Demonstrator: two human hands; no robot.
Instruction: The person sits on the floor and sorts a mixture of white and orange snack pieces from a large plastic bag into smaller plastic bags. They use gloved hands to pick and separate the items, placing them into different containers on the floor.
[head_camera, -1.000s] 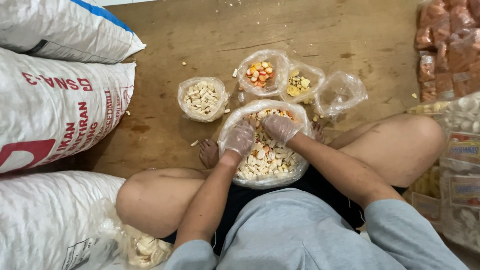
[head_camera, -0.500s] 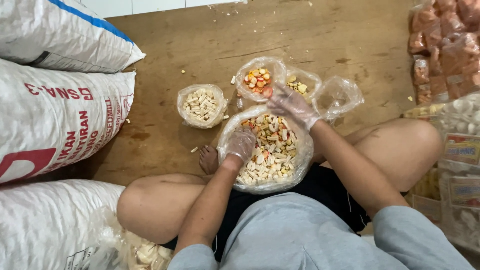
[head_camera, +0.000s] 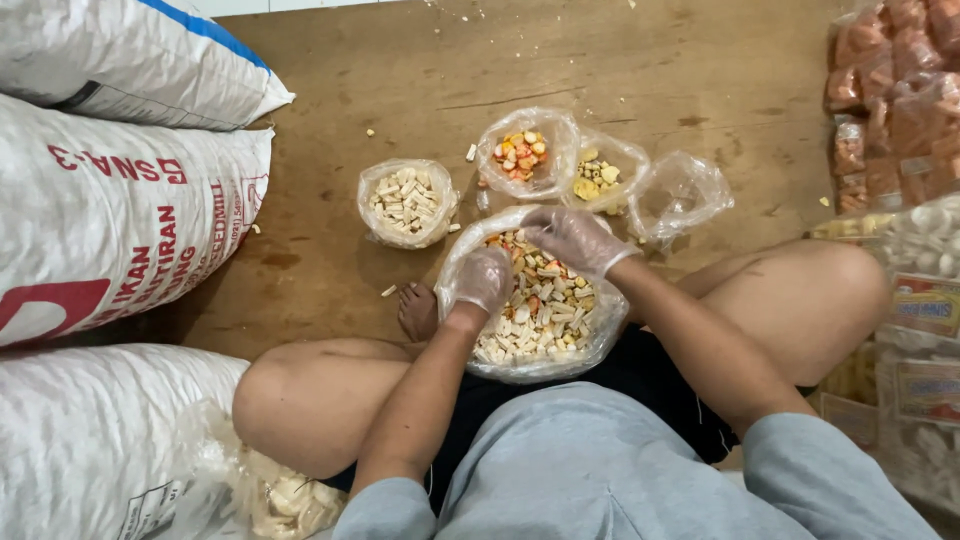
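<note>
Sitting cross-legged on a brown wooden floor (head_camera: 330, 270) at the centre of the frame, with a large clear plastic bag (head_camera: 530, 365) of mixed white, yellow and orange pieces resting between the knees. Left hand (head_camera: 483, 279), covered by a thin clear glove, dipping into the left side of the large bag's mouth, fingers curled down among the pieces; grip impossible to tell as holding or empty. Right hand (head_camera: 573, 238), gloved likewise, hovering over the upper right rim of the same bag, fingers loosely spread and half bent, nothing clearly showing between them. Lying just above the large bag, in a row across the upper middle of the frame: a small bag of pale sticks (head_camera: 405, 200) at the left, a small bag of orange and yellow pieces (head_camera: 522, 152), a small bag of yellow pieces (head_camera: 598, 176), and an almost empty clear bag (head_camera: 683, 193) at the right. Stacking along the left edge, big white woven sacks (head_camera: 110, 230); piling at the upper right, packets of reddish snacks (head_camera: 895, 100).
</note>
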